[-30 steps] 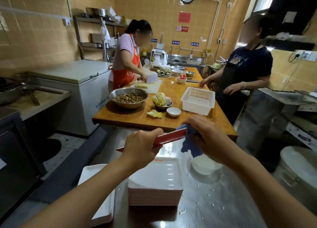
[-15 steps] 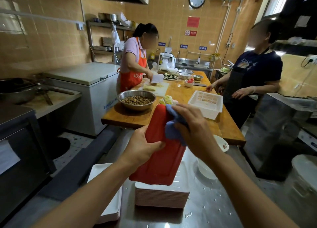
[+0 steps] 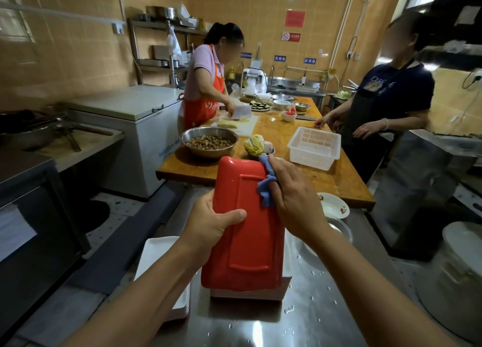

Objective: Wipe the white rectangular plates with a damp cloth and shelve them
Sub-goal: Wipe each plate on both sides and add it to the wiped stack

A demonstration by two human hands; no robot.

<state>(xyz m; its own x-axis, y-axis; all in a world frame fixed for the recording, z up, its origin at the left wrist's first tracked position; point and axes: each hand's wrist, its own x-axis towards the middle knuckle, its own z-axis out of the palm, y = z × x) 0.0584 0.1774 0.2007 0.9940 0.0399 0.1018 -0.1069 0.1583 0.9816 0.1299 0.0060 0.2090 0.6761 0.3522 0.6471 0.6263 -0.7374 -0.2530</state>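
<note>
A rectangular plate (image 3: 245, 232) is held upright in front of me with its red underside facing the camera. My left hand (image 3: 211, 221) grips its left edge, thumb across the red back. My right hand (image 3: 294, 198) presses a blue damp cloth (image 3: 266, 187) against the plate's upper right edge. Behind and below it a stack of plates (image 3: 247, 293) stands on the steel counter (image 3: 313, 307). A second, lower stack of white plates (image 3: 159, 258) lies at the counter's left edge.
A round white bowl (image 3: 332, 206) sits on the wet counter to the right. Beyond it a wooden table (image 3: 326, 179) carries a steel bowl (image 3: 210, 142), a white basket (image 3: 314, 147) and food. Two people work at that table. A chest freezer (image 3: 135, 117) stands on the left.
The plate has been turned from edge-on to upright with its red back toward me. My right hand with the cloth has slid along the top right edge.
</note>
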